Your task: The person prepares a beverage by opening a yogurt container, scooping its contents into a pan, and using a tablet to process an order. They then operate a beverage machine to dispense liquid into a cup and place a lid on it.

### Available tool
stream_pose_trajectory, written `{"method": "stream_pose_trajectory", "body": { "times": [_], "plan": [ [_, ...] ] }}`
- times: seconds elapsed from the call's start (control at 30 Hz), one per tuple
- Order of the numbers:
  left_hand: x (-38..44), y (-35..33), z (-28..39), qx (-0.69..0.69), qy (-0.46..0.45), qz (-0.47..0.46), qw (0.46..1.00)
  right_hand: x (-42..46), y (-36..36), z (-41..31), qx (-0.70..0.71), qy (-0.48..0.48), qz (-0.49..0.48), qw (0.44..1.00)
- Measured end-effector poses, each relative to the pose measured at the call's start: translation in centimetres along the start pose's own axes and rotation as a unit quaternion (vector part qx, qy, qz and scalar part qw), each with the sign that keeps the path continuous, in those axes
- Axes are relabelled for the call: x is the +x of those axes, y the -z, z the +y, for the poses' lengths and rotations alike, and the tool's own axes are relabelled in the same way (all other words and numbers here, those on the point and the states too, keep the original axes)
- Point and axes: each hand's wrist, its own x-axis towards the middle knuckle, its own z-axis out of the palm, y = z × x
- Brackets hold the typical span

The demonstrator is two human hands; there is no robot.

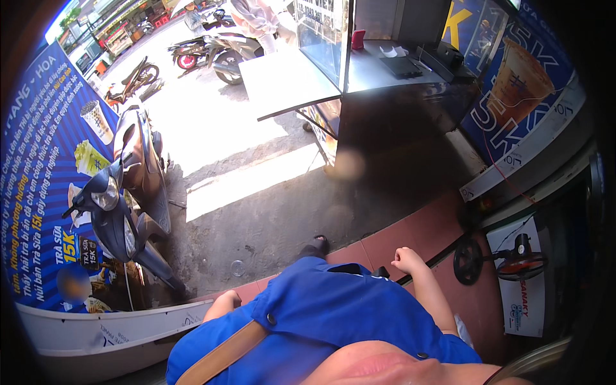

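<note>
My left hand [233, 299] hangs at my left side, partly hidden by the blue apron [332, 301]. Whether it holds anything is not visible. On the other side, my right hand [404, 262] is beside the apron above reddish floor tiles [356, 257], its fingers loosely curled and nothing visible in them. Past the apron's edge shows one foot in a dark sandal [320, 240]. Ahead stands a metal-topped cart counter [368, 65] with glass panels, carrying a red item [357, 39], white paper [393, 51] and a flat black device [401, 67].
A parked scooter [126, 221] stands at left against a blue printed banner [41, 168]. Further out are several motorbikes [231, 53] and people. Right lie a black fan-like appliance [522, 264] and a white Sanaky panel [517, 301]. A white ledge [115, 325] borders the lower left.
</note>
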Motion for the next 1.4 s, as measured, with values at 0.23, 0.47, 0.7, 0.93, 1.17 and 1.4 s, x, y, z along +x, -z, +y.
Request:
{"method": "stream_pose_trajectory", "body": {
  "times": [0.23, 0.47, 0.7, 0.93, 1.17, 1.4],
  "plan": [
    [14.1, 19.1, 21.8, 0.142, -0.068, 0.013, 0.987, 13.9, 2.9, -0.4, 0.248, -0.008, -0.006, 0.969],
    [20.0, 33.4, 58.1, 0.365, -0.236, 0.179, 0.882, 25.9, 3.2, 8.4, 0.349, 0.023, 0.059, 0.935],
    [20.5, 29.1, 79.7, 0.033, -0.387, 0.25, 0.887, 36.7, 13.4, 22.3, 0.322, -0.074, 0.049, 0.943],
    [23.3, 24.7, 89.3, -0.079, -0.394, 0.137, 0.905, 45.9, 30.4, 31.0, 0.056, -0.182, -0.121, 0.974],
    [24.5, 31.9, 103.0, -0.153, -0.487, 0.128, 0.851, 60.2, 37.6, 28.8, 0.067, -0.12, -0.112, 0.984],
    [25.8, 37.7, 119.6, -0.047, -0.538, 0.261, 0.8, 67.3, 39.2, 27.0, 0.205, -0.053, -0.059, 0.976]
  ]
}}
